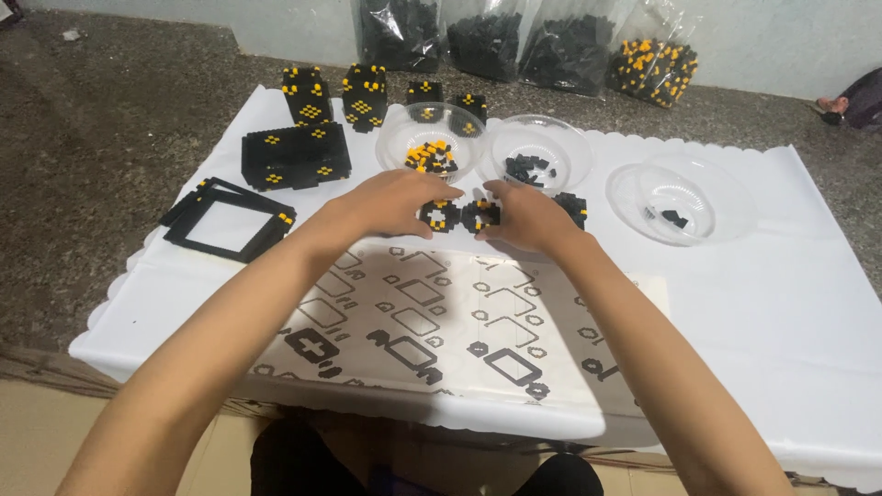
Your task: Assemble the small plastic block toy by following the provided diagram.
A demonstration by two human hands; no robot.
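Note:
My left hand [390,202] rests on the white cloth, its fingertips on a small black and yellow brick piece with a square hole [440,217]. My right hand [528,217] pinches a second small black and yellow brick piece [480,215] right beside the first. Another black brick piece [574,208] peeks out just behind my right hand. Under my forearms lies a printed instruction sheet [432,321] with black outline shapes.
Clear bowls hold yellow and black bricks [430,156], black bricks [528,168] and a few black bricks [675,219]. Built black and yellow blocks [296,154] and towers [364,95] stand at the back left, flat black frames [230,220] at left. Bags of bricks [570,41] line the wall.

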